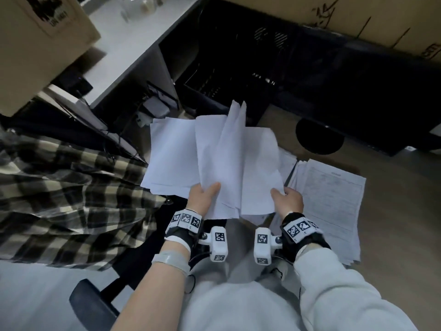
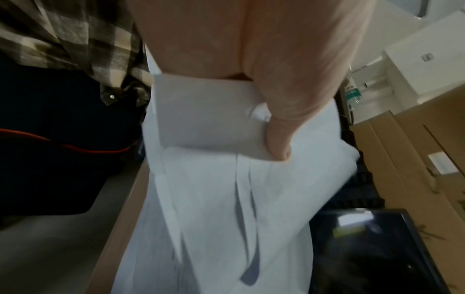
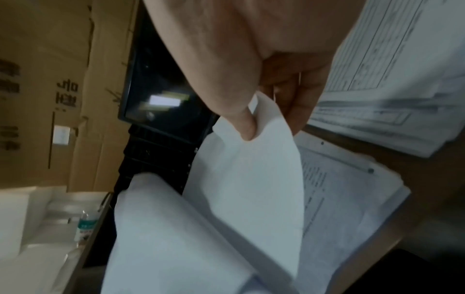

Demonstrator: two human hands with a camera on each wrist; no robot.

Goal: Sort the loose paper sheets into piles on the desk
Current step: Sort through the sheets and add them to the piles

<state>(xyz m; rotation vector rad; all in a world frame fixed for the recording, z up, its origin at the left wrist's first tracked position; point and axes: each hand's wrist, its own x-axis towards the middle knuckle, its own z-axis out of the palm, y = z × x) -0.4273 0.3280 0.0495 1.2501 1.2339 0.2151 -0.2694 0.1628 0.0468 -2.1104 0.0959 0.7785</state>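
White paper sheets [image 1: 191, 158] fan out above the wooden desk [image 1: 386, 211] because your left hand [image 1: 202, 195] clamps the bundle, thumb on top. Your right hand [image 1: 287, 199] pinches one sheet [image 3: 251, 179] by its corner, probably to move it onto the printed pile [image 1: 334, 201] beside.

Fanned sheets [image 1: 214, 161] held between left hand [image 1: 202, 195] and right hand [image 1: 290, 201]; printed pile [image 1: 334, 206] on desk [image 1: 393, 211], right; plaid shirt [image 1: 59, 187] left.
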